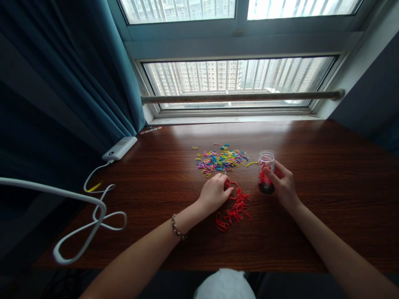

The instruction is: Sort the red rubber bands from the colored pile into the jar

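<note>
My right hand [283,182] is wrapped around a small clear glass jar [266,156], held upright. Red pieces [263,177] show inside the jar above a dark bottom. My left hand [215,192] is closed in a pinch at the upper end of a pile of red loops [239,205], with red showing at the fingertips. Whether those red loops are linked together or just tangled, I cannot tell. Beyond my left hand lies a spread of small loops [229,159] in yellow, blue, pink and purple. A yellow strand [252,164] lies just left of the jar.
A white box-shaped device [120,149] sits at the table's left edge, with a white cable [90,200] looping towards me. A blue curtain [102,74] hangs at the left. Behind the brown wooden table [327,199], a metal bar [243,98] crosses the window.
</note>
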`<state>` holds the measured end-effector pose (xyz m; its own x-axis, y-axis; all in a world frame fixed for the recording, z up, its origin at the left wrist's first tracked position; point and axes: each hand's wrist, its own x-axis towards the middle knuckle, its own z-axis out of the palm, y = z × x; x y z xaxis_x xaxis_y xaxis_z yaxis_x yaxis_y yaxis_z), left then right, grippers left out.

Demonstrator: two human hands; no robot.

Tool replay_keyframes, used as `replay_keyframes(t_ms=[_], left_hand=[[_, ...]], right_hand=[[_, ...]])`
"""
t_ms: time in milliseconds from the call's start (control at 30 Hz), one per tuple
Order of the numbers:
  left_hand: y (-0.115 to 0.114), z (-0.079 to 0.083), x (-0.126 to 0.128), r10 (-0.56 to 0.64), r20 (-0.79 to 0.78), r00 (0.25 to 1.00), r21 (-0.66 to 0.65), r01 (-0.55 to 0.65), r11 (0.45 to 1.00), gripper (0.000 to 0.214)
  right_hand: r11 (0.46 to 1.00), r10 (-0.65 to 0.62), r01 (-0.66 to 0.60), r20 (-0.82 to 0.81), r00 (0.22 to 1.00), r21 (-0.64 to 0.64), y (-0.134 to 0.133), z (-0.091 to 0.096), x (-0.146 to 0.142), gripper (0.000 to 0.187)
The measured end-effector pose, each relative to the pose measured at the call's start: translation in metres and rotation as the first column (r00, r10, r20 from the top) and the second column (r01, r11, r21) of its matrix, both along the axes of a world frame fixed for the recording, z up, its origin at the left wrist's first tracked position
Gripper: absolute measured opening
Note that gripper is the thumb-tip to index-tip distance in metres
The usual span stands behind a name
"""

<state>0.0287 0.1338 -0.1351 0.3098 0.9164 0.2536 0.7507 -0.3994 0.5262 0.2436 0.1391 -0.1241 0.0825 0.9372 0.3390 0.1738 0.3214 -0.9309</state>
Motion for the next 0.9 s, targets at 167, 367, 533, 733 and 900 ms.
replay_keyframes(t_ms=[167,367,533,733,900], left_hand=[[-0.001,-0.005,0.002,-0.120,-0.014,0.993,0.004,0.120,0.993,0.005],[0.002,-0.008,0.005,-0.239,0.126,0.963,0.016,0.239,0.971,0.027],[0.002,-0.012,0.005,-0.245,0.060,0.968,0.122,0.236,0.964,0.029],[0.000,-0.008,0.008,-0.427,0.122,0.896,0.044,0.425,0.904,0.026],[-0.001,0.001,0.006,-0.461,0.277,0.843,-0.081,0.498,0.863,0.029]], right_hand=[[0.999,0.043,-0.043,0.007,0.999,-0.010,-0.001,0.001,-0.001,0.024],[0.999,0.054,-0.053,0.035,0.998,-0.004,-0.002,0.001,0.001,0.022],[0.998,0.066,-0.067,0.055,0.996,0.004,-0.002,0.002,0.001,0.022],[0.997,0.080,-0.079,0.057,0.995,-0.006,-0.001,0.000,0.002,0.023],[0.996,0.087,-0.085,0.078,0.993,-0.021,-0.001,-0.002,0.002,0.025]])
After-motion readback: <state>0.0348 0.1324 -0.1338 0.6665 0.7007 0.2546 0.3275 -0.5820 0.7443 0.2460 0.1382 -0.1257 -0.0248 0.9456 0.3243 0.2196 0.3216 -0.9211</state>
